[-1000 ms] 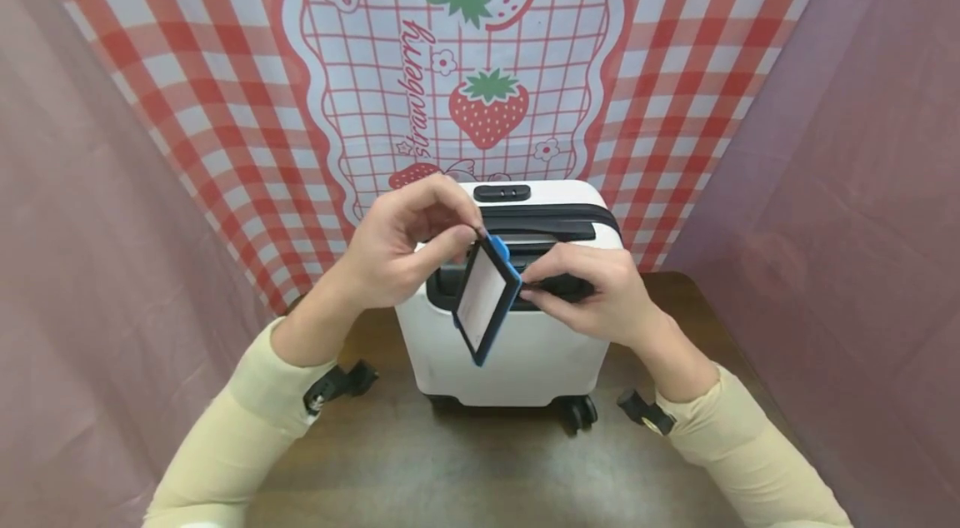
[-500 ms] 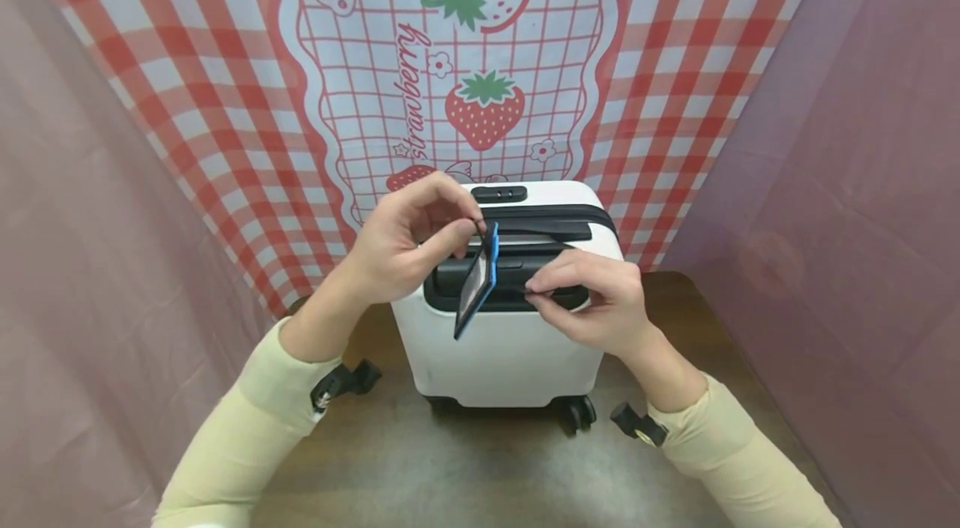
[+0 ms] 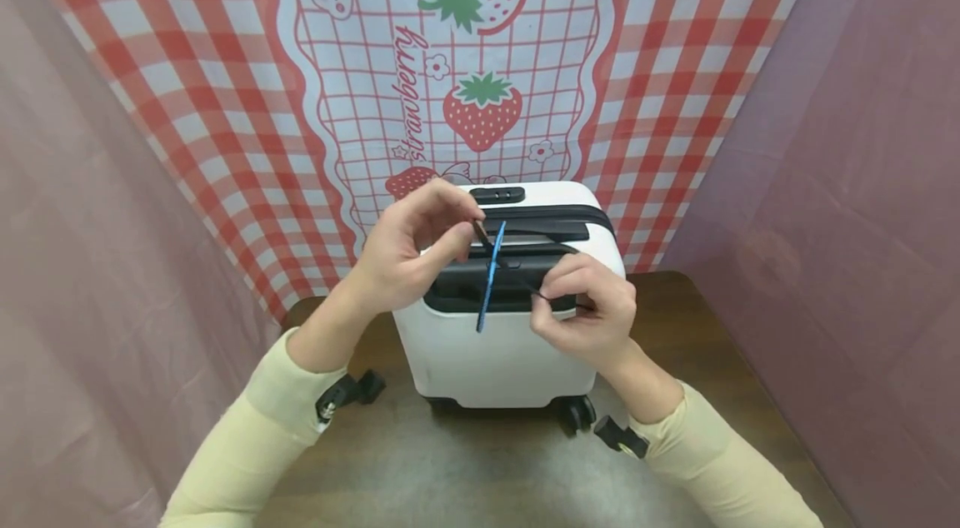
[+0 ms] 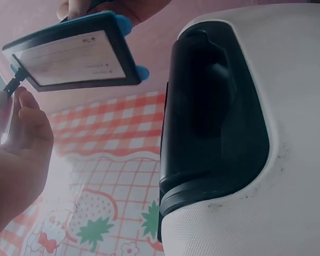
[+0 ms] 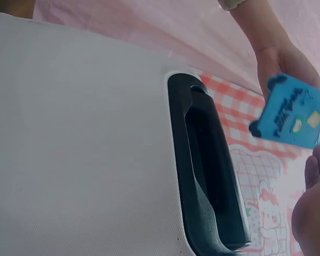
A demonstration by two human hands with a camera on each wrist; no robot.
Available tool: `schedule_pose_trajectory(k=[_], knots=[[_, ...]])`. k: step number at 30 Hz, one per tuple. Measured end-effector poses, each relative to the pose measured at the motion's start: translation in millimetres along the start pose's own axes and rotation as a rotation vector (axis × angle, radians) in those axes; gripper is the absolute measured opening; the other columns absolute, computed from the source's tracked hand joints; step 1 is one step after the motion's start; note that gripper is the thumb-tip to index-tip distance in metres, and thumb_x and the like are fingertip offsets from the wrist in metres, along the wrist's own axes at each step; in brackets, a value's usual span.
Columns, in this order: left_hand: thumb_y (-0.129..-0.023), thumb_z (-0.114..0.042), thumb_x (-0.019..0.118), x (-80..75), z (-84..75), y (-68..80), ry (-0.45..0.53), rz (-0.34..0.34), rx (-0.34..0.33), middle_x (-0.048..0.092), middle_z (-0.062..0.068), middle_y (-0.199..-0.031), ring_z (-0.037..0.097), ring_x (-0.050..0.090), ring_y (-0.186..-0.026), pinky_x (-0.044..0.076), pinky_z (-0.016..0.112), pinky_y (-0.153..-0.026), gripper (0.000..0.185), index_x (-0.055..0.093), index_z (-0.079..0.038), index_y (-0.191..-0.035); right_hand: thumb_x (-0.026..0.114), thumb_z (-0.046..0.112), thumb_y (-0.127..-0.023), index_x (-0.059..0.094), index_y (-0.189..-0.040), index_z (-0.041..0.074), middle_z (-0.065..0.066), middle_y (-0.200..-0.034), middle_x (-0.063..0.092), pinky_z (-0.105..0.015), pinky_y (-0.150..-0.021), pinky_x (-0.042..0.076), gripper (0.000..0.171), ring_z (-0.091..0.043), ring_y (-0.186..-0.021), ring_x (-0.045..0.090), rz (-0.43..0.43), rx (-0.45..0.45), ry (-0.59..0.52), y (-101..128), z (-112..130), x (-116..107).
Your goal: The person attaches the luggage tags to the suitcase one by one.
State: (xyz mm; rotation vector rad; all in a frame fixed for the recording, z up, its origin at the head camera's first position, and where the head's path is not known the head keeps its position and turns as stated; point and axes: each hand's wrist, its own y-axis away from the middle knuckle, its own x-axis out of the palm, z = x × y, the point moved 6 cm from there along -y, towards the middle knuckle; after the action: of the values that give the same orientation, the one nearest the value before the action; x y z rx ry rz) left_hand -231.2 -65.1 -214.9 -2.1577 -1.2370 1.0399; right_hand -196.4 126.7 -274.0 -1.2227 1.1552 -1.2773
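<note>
Above the case's handle (image 3: pixel 510 278), a blue tag (image 3: pixel 491 278) is pinched at its top by the left hand (image 3: pixel 408 253), so it hangs edge-on and free. Its thin black strap (image 3: pixel 525 282) is pinched by the right hand (image 3: pixel 588 307), kept taut beside the handle. The case (image 3: pixel 510 345) stands upright on the surface (image 3: pixel 465 470), handle uppermost and reachable.

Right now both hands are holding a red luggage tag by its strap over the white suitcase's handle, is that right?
Not quite: the luggage tag is blue, not red, as the right wrist view shows. The left hand and right hand do hold it by its strap over the white suitcase's handle.
</note>
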Motion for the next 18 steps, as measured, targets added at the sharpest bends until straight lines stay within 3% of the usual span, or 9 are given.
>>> schedule_pose_trajectory(k=[7,18], knots=[[-0.090,0.003,0.066,7.6,0.3,4.4,0.021,-0.008,-0.013,0.063,0.014,-0.110,0.013,0.066,-0.085,0.062,0.029,-0.076,0.024,0.060,0.001,-0.114,0.059,-0.014,-0.062,0.052,-0.062,-0.010,-0.015,-0.061,0.054,-0.024,-0.042,0.031,0.009,-0.013,-0.058,0.052,-0.113,0.061,0.037,1,0,-5],[-0.087,0.002,0.071,15.4,3.6,0.0,0.036,-0.013,-0.082,0.067,0.013,-0.112,0.013,0.071,-0.085,0.063,0.033,-0.080,0.031,0.063,-0.001,-0.116,0.069,-0.006,-0.073,0.059,-0.067,-0.010,-0.016,-0.065,0.060,-0.023,-0.054,0.044,0.012,-0.015,-0.065,0.056,-0.070,0.067,0.100,4,-2,-4]])
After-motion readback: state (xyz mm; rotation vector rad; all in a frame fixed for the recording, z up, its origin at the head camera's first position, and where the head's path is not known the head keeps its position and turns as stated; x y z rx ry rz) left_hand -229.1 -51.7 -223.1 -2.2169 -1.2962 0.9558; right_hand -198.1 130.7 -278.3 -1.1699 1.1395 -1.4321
